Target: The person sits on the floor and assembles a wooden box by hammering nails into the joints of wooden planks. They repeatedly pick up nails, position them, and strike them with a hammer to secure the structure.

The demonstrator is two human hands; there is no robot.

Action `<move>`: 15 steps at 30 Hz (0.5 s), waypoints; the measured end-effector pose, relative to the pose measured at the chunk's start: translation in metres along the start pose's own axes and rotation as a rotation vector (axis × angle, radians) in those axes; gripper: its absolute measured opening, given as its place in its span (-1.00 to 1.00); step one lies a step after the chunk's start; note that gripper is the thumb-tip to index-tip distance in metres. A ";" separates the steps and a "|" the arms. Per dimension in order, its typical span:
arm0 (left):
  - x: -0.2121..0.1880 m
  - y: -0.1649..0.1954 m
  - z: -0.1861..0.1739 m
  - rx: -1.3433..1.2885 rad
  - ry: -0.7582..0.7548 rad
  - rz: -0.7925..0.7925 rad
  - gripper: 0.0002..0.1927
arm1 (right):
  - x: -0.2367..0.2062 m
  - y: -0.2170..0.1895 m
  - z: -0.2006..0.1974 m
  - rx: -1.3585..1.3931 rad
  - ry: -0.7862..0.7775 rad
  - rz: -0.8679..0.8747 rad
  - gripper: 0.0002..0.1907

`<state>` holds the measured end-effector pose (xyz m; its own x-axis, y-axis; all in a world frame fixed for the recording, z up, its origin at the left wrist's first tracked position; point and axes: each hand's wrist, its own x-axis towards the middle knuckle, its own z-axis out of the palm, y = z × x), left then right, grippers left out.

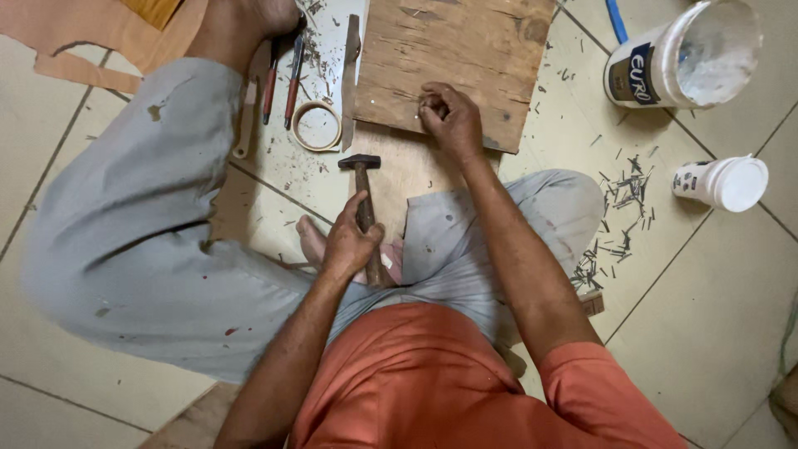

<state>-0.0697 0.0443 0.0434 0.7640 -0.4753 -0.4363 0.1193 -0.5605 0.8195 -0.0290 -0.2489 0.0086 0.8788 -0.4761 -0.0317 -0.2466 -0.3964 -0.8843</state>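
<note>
Tiled floor carries a board. Right hand pinches a nail on it; left hand, nearer, grips a hammer. A skewed blow could hit fingers.

Wooden-handled hammer (head up) below worn plywood board lying flat.
</note>
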 end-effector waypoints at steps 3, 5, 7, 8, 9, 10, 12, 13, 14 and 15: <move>0.000 -0.004 0.003 0.003 0.009 0.018 -0.21 | -0.004 0.004 0.002 -0.227 0.038 -0.128 -0.77; -0.001 -0.004 0.004 0.001 -0.017 -0.055 -0.20 | -0.006 0.005 0.003 -0.295 0.086 -0.216 -0.82; -0.002 -0.003 0.004 0.016 -0.021 -0.051 -0.20 | -0.008 0.007 0.004 -0.334 0.118 -0.267 -0.84; -0.003 -0.002 0.005 0.024 -0.024 -0.049 -0.20 | -0.008 0.007 0.005 -0.338 0.126 -0.275 -0.84; -0.003 -0.002 0.006 -0.067 -0.027 -0.106 -0.18 | -0.009 0.008 0.006 -0.342 0.133 -0.282 -0.84; -0.004 -0.001 0.008 -0.157 -0.031 -0.164 -0.17 | -0.009 0.008 0.006 -0.336 0.126 -0.263 -0.85; -0.005 -0.001 0.012 -0.418 -0.036 -0.232 -0.13 | -0.010 0.008 0.005 -0.326 0.113 -0.226 -0.86; -0.005 0.000 0.014 -0.588 -0.036 -0.242 -0.11 | -0.010 0.009 0.005 -0.304 0.112 -0.222 -0.85; -0.005 0.000 0.015 -0.757 -0.034 -0.251 -0.09 | -0.010 0.009 0.004 -0.281 0.109 -0.218 -0.84; -0.007 0.001 0.015 -0.781 -0.020 -0.280 -0.11 | -0.010 0.009 0.004 -0.257 0.104 -0.214 -0.84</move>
<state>-0.0841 0.0367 0.0414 0.6305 -0.4041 -0.6627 0.7147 -0.0308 0.6987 -0.0386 -0.2451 -0.0011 0.8785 -0.4332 0.2016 -0.1674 -0.6741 -0.7194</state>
